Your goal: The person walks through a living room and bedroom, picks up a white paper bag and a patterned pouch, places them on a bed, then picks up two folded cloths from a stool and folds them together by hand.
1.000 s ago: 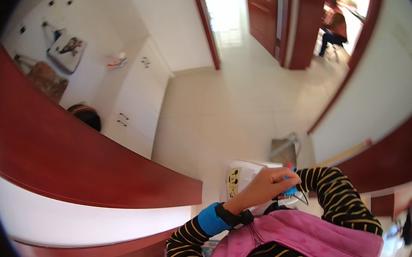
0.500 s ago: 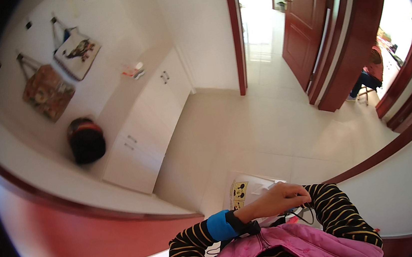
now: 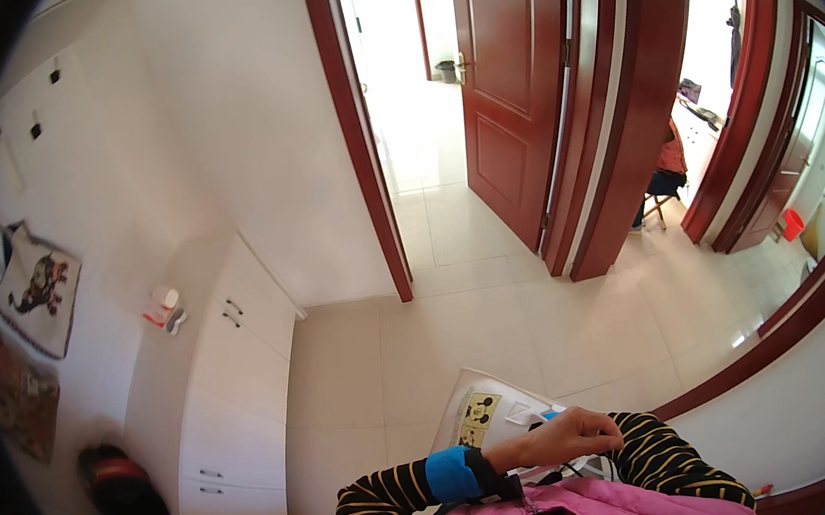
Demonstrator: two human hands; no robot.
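Note:
My left hand (image 3: 570,438) reaches across in front of my body, a blue band (image 3: 450,475) and a dark strap around its wrist. Its fingers are pinched together at the cuff of my right sleeve (image 3: 659,448); what they hold is too small to make out. A dark cord (image 3: 610,460) hangs just under the fingertips. My right hand is hidden behind the left hand and forearm; only its black-and-gold striped sleeve shows. Beyond my forearm is a flat white object (image 3: 463,398) with a yellow cartoon picture on it, partly covered by my arm.
A low white cabinet (image 3: 233,417) stands on the left, with a dark helmet-like object (image 3: 124,494) beside it. Cloth bags (image 3: 39,290) hang on the wall. Ahead, a red-brown door (image 3: 516,96) stands ajar. Part of a seated person (image 3: 667,165) shows through the right doorway.
The view has turned to the right, so the cabinet, bags and doors sit further left in the picture. My left hand keeps its pinch at the right cuff.

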